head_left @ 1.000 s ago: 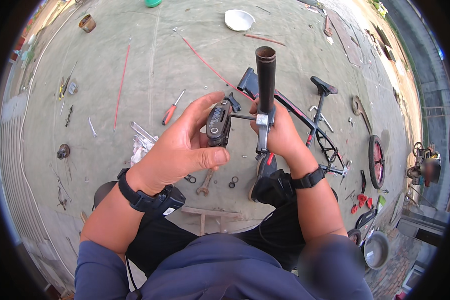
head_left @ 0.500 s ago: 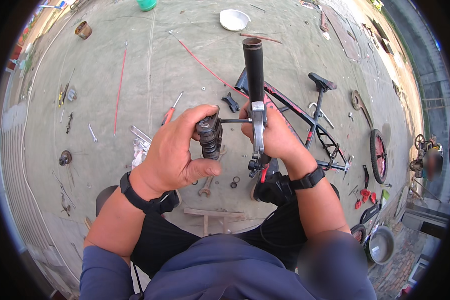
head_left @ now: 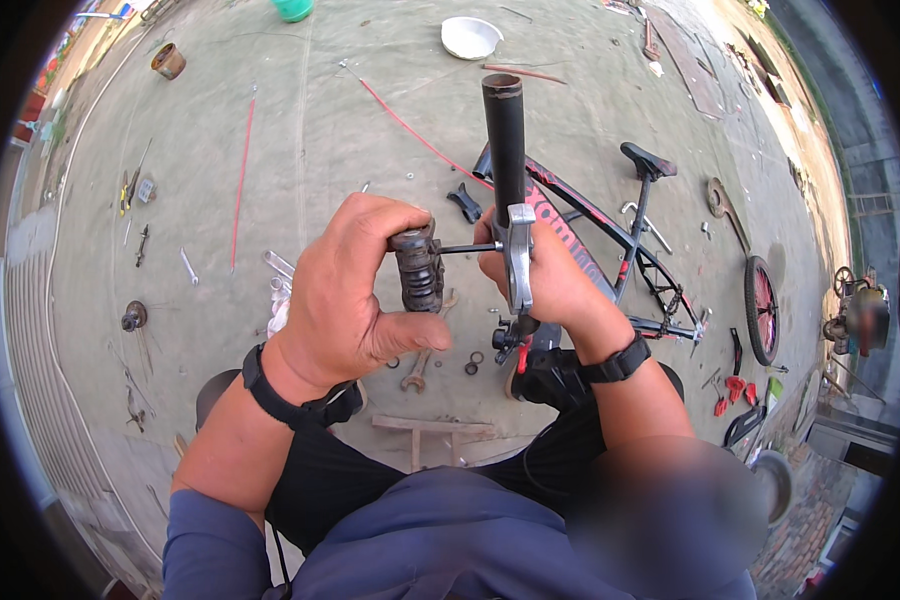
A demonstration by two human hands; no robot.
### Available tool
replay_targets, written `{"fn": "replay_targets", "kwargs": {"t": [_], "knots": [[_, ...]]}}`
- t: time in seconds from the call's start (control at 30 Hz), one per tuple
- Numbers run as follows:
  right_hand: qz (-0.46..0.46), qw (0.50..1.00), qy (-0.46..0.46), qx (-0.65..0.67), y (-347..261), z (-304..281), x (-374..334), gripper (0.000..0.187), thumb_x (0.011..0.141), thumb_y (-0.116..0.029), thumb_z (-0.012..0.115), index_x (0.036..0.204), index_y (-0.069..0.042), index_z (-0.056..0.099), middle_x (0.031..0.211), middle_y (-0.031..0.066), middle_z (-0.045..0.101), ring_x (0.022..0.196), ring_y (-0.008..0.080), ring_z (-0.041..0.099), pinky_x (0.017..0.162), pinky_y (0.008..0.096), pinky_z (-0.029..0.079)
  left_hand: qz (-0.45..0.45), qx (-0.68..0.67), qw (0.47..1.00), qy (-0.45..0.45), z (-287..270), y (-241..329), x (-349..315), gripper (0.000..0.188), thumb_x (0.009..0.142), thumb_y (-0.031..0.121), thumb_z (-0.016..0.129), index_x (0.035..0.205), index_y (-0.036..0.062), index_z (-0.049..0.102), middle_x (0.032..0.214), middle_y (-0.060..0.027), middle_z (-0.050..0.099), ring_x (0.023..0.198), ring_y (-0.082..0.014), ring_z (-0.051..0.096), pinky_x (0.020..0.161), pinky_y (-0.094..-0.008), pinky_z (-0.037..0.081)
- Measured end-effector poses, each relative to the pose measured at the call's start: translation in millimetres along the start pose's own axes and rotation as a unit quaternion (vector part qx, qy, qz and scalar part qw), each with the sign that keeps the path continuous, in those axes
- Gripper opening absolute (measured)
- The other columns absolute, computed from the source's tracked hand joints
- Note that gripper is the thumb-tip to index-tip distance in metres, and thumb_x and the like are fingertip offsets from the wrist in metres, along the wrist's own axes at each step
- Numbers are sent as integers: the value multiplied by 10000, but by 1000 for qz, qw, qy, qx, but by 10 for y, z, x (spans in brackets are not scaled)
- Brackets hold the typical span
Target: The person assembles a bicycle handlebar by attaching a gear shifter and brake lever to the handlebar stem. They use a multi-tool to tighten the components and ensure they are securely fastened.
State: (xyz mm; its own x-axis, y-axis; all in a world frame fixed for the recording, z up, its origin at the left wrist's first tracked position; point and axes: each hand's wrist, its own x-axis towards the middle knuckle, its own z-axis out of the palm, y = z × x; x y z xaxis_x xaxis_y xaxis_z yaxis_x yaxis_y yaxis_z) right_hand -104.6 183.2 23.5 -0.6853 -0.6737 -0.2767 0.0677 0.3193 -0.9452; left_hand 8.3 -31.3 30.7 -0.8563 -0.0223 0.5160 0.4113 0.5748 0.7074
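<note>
My left hand (head_left: 342, 290) is closed round a black folding multi-tool (head_left: 420, 272), fingers over its top and thumb near its lower end. A thin dark key (head_left: 470, 248) sticks out of the tool to the right and meets a silver brake lever (head_left: 519, 262). The lever is on a black handlebar tube (head_left: 504, 150), whose open end points away from me. My right hand (head_left: 552, 268) grips the tube from behind the lever, so most of its fingers are hidden. Whether the key's tip sits in a bolt cannot be made out.
A bike frame (head_left: 576, 240) with saddle lies right of my hands, a wheel (head_left: 760, 310) beyond it. Wrenches (head_left: 413, 372), red cables (head_left: 244, 180) and a black stem-like part (head_left: 464, 202) lie on the ground. A white bowl (head_left: 470, 38) stands far off; a wooden stool (head_left: 432, 428) is near me.
The multi-tool has turned in my left hand, showing more of its ridged side. The brake lever has tilted slightly on the handlebar. Both hands keep their hold.
</note>
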Motion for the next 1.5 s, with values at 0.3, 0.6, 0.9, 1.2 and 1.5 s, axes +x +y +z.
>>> {"fn": "replay_targets", "kwargs": {"t": [0.3, 0.6, 0.9, 1.2, 1.5], "knots": [[-88, 986, -73, -125, 118, 45, -30, 237, 820, 7, 670, 1042, -32, 595, 950, 29, 607, 817, 122, 569, 734, 307, 494, -419, -284, 862, -32, -4, 34, 52, 762, 1033, 739, 411, 1112, 14, 631, 704, -19, 592, 579, -82, 591, 501, -241, 454], [-107, 990, -92, -18, 168, 61, -96, 182, 916, 9, 633, 1055, -44, 528, 852, -26, 517, 749, 42, 494, 627, 231, 414, -551, -396, 728, -95, 145, 39, 79, 794, 1032, 751, 382, 1150, 14, 654, 658, -18, 604, 446, -133, 597, 391, -240, 416], [55, 978, -100, 173, -101, 37, -104, 211, 892, 56, 612, 1048, -65, 537, 719, -50, 509, 568, 29, 470, 484, 227, 366, -377, -355, 850, -100, 62, 173, 44, 778, 1096, 638, 333, 1537, 2, 420, 1113, -121, 682, 832, -164, 680, 732, -287, 548], [65, 970, -100, 213, -160, 43, -96, 207, 854, 56, 589, 1024, -44, 526, 683, -3, 517, 478, 60, 472, 431, 226, 353, -45, -73, 996, -38, -8, 54, 32, 842, 920, 608, 698, 1520, 63, 470, 1419, -141, 592, 1322, -316, 575, 1064, -424, 491], [68, 973, -87, 203, -107, 31, -85, 214, 872, 59, 590, 1036, -39, 495, 677, 29, 524, 436, 99, 473, 414, 249, 377, 68, 30, 996, -39, -6, -32, 91, 861, 729, 452, 922, 1392, 42, 556, 1316, -155, 681, 1197, -331, 663, 987, -404, 541]]}}
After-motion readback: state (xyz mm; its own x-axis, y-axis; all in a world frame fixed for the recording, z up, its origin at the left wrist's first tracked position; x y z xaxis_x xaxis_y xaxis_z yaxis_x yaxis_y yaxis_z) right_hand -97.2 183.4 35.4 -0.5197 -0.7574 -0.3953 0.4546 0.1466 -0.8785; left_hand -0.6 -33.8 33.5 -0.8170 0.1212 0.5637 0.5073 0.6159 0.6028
